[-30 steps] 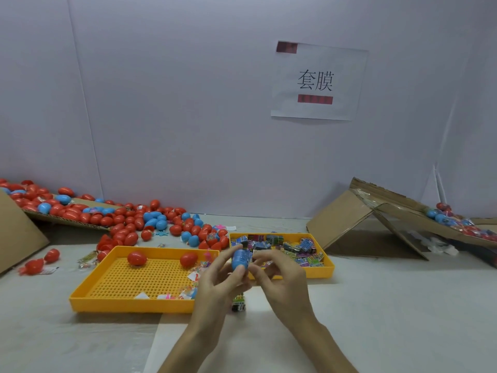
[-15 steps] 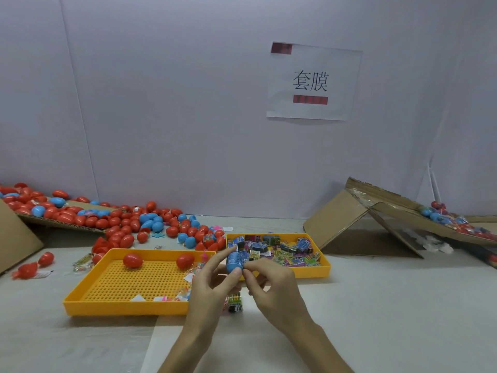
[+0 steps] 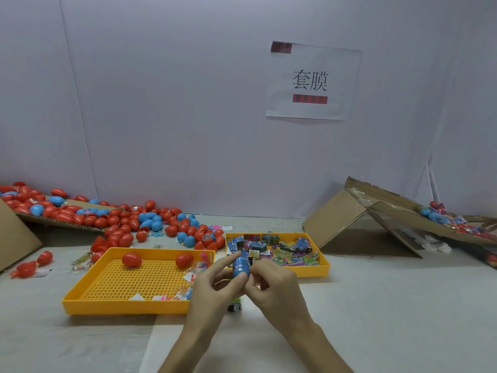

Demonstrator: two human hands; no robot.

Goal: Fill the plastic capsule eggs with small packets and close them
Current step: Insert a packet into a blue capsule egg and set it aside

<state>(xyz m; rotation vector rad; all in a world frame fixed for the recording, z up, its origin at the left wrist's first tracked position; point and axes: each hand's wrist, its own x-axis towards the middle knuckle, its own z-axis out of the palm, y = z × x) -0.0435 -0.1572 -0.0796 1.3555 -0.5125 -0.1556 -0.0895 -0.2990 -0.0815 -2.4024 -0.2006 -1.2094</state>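
Hands meet just in front of the two yellow trays, and between them is one blue egg (image 3: 240, 265), held upright above the table (image 3: 376, 305). The left hand (image 3: 212, 289) grips it with the forefinger laid up its left side and the thumb pressed on its lower front. The right hand (image 3: 274, 286) has its fingers (image 3: 255, 268) curled in and pinching the egg's right side. Both hands are clamped on the egg; nothing else is in them.

Closing seems to be the step in hand. The egg shows as one body with a ridged band round its middle, but I cannot tell whether the halves are fully seated, or what is inside.

If they are not, the next move calls for a straight squeeze along the egg's length, halves kept in line so the rim does not catch. Once shut, it wants a place among the finished ones, perhaps the cardboard ramp (image 3: 398, 211) at the right, where some eggs lie.

After that, the supplies are close:
- packets (image 3: 285, 254) fill the right tray (image 3: 321, 267), just behind the hands
- a loose packet (image 3: 234, 305) lies on the table under the hands
- two red eggs (image 3: 131, 259) sit in the holed tray (image 3: 121, 305) on the left
- a heap of eggs (image 3: 121, 222), red and blue, spreads behind it

Much of the task looks left to do.
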